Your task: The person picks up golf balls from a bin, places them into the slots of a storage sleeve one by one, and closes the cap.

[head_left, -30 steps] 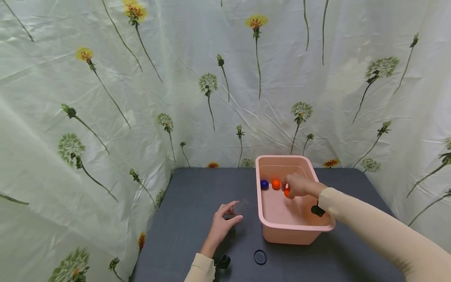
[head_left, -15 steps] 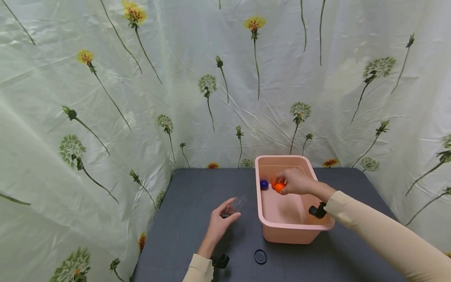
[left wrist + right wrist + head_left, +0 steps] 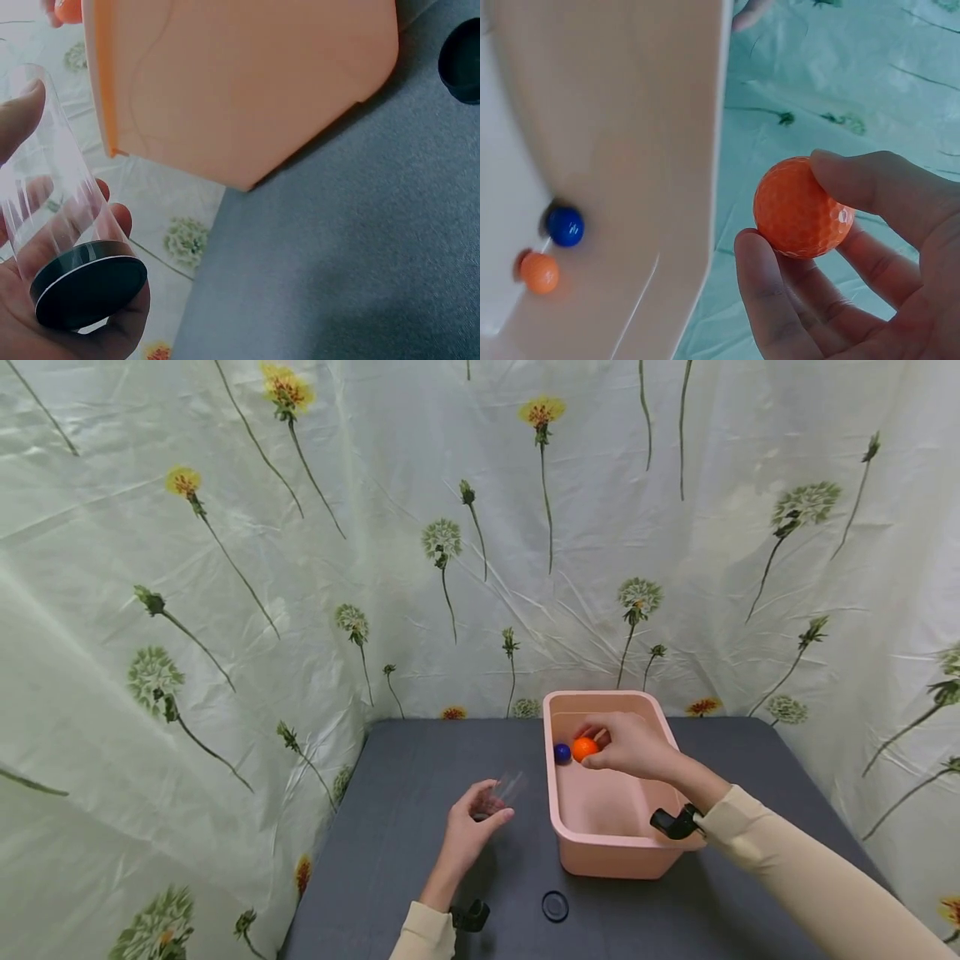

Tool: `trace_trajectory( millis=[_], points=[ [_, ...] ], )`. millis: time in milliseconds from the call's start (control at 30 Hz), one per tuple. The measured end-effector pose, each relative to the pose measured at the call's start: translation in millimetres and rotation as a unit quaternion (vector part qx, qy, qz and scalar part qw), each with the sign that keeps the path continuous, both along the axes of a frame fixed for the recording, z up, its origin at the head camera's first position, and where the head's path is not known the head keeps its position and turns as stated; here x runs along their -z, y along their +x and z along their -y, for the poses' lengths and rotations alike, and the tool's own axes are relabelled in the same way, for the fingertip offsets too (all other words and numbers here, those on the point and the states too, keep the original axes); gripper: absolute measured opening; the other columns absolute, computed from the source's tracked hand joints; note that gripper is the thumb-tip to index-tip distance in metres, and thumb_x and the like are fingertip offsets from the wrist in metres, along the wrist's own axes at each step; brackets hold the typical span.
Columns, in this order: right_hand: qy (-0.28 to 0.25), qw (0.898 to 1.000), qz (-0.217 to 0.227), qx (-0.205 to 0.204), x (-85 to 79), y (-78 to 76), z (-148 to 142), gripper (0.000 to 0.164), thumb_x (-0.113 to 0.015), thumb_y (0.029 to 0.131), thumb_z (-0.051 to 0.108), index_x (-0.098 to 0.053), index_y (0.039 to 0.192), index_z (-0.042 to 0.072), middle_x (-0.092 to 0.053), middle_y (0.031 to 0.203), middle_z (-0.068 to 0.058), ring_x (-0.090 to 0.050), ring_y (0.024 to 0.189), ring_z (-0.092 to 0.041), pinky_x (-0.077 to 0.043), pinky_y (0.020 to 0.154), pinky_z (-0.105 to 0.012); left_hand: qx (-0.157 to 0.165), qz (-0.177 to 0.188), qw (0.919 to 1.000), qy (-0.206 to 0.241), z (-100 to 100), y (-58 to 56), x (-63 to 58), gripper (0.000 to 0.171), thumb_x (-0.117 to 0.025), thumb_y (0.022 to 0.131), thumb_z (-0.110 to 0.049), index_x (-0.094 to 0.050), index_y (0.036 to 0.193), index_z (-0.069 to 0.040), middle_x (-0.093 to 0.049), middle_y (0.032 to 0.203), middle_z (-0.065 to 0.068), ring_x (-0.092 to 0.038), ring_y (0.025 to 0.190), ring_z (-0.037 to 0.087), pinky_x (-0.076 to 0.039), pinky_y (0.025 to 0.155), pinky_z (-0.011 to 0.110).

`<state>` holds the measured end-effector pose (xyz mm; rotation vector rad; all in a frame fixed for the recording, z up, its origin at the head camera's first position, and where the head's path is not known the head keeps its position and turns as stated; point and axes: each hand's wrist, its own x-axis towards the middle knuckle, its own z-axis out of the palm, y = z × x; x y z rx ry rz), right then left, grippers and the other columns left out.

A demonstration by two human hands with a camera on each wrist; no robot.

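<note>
My right hand (image 3: pixel 630 745) pinches a dimpled orange golf ball (image 3: pixel 802 208) between thumb and fingertips, raised over the pink bin (image 3: pixel 630 842). Inside the bin lie a blue ball (image 3: pixel 565 226) and a second orange ball (image 3: pixel 539 272), side by side; in the head view the held golf ball covers that second one. Left of the bin, my left hand (image 3: pixel 468 831) grips a clear plastic tube (image 3: pixel 64 172), its fingers wrapped round the wall. A black cap (image 3: pixel 90 289) closes the tube's lower end, and the upper end tilts toward the bin.
On the dark grey table (image 3: pixel 420 777), a loose round black cap (image 3: pixel 555 907) lies in front of the bin. A flowered plastic curtain (image 3: pixel 375 527) hangs behind the table and along its sides.
My right hand has lifted the orange golf ball up from inside the bin and shifted left with it. The left hand, still holding the tube, has barely moved.
</note>
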<state>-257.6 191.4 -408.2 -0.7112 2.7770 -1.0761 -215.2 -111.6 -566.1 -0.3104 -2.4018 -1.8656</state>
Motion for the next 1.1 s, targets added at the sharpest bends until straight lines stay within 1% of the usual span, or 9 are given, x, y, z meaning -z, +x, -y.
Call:
trace_trajectory(
  millis=[167,200,333,500,633,733,867,1033,1100],
  points=[
    [-0.018,1.0,-0.023,-0.004,2.3,9.2,10,0.033,-0.086,0.081,0.02,-0.072,0.111,0.022,-0.069,0.102,0.007,-0.063,0.09,-0.017,-0.055,0.071,-0.033,-0.005,0.006,1.0,0.001,-4,1.4,-4.7,0.047,-0.082,0.087,-0.031,-0.065,0.13,-0.027,-0.071,0.104,-0.003,-0.065,0.092,0.019,-0.054,0.079,0.034],
    [-0.024,0.999,-0.023,-0.01,2.8,10.9,13,0.032,-0.085,0.082,0.019,-0.072,0.112,0.021,-0.068,0.102,0.007,-0.063,0.091,-0.018,-0.055,0.072,-0.034,-0.004,0.004,1.0,0.002,-4,-0.3,-1.6,0.048,-0.082,0.086,-0.033,-0.065,0.13,-0.029,-0.071,0.103,-0.005,-0.065,0.092,0.018,-0.054,0.079,0.034],
    [-0.052,0.998,-0.01,-0.026,4.8,17.1,22,0.033,-0.082,0.084,0.014,-0.071,0.115,0.018,-0.068,0.105,0.004,-0.062,0.092,-0.021,-0.055,0.074,-0.034,0.007,-0.002,0.9999,0.012,-7,0.4,-6.6,0.047,-0.083,0.086,-0.031,-0.066,0.13,-0.03,-0.071,0.103,-0.003,-0.066,0.092,0.017,-0.055,0.079,0.033],
    [-0.068,0.997,-0.005,-0.026,6.7,21.3,32,0.036,-0.082,0.082,0.01,-0.072,0.117,0.014,-0.068,0.109,0.003,-0.062,0.093,-0.023,-0.057,0.076,-0.03,0.018,-0.016,0.9995,0.02,-10,2.1,-11.8,0.044,-0.083,0.085,-0.029,-0.068,0.127,-0.03,-0.071,0.101,0.0,-0.067,0.09,0.018,-0.056,0.078,0.032],
    [-0.082,0.996,0.009,-0.031,9.7,22.1,37,0.035,-0.083,0.083,0.009,-0.072,0.115,0.019,-0.067,0.108,0.005,-0.063,0.092,-0.023,-0.057,0.077,-0.028,0.021,-0.016,0.9995,0.015,-11,3.0,-15.7,0.045,-0.084,0.084,-0.031,-0.068,0.126,-0.03,-0.071,0.1,0.004,-0.066,0.086,0.018,-0.056,0.076,0.031],
    [-0.083,0.996,0.011,-0.034,11.5,22.9,40,0.035,-0.082,0.084,0.011,-0.071,0.115,0.024,-0.067,0.108,0.006,-0.063,0.092,-0.021,-0.057,0.077,-0.027,0.025,-0.012,0.9995,0.013,-11,3.9,-18.6,0.045,-0.084,0.085,-0.027,-0.068,0.127,-0.028,-0.071,0.102,0.008,-0.066,0.085,0.019,-0.056,0.076,0.031],
    [-0.088,0.995,0.012,-0.036,12.9,24.7,45,0.036,-0.083,0.084,0.013,-0.071,0.116,0.023,-0.067,0.109,0.005,-0.064,0.091,-0.019,-0.057,0.077,-0.027,0.028,-0.009,0.9995,0.011,-10,6.1,-21.3,0.047,-0.084,0.084,-0.026,-0.068,0.128,-0.026,-0.071,0.104,0.01,-0.066,0.084,0.019,-0.056,0.075,0.031],
    [-0.088,0.995,0.017,-0.034,16.4,26.4,48,0.036,-0.084,0.083,0.015,-0.071,0.116,0.022,-0.067,0.108,0.005,-0.064,0.089,-0.017,-0.057,0.077,-0.028,0.031,-0.009,0.9995,0.0,-9,9.1,-22.1,0.049,-0.084,0.083,-0.037,-0.068,0.129,-0.029,-0.07,0.103,0.004,-0.066,0.084,0.018,-0.056,0.076,0.032],
    [-0.081,0.996,0.02,-0.035,18.1,27.1,49,0.036,-0.084,0.084,0.017,-0.071,0.117,0.022,-0.068,0.106,0.006,-0.064,0.089,-0.017,-0.057,0.076,-0.029,0.033,-0.01,0.9994,-0.007,-9,10.3,-22.1,0.049,-0.084,0.083,-0.037,-0.068,0.129,-0.031,-0.07,0.103,0.002,-0.066,0.084,0.017,-0.056,0.075,0.032]
  ],
)
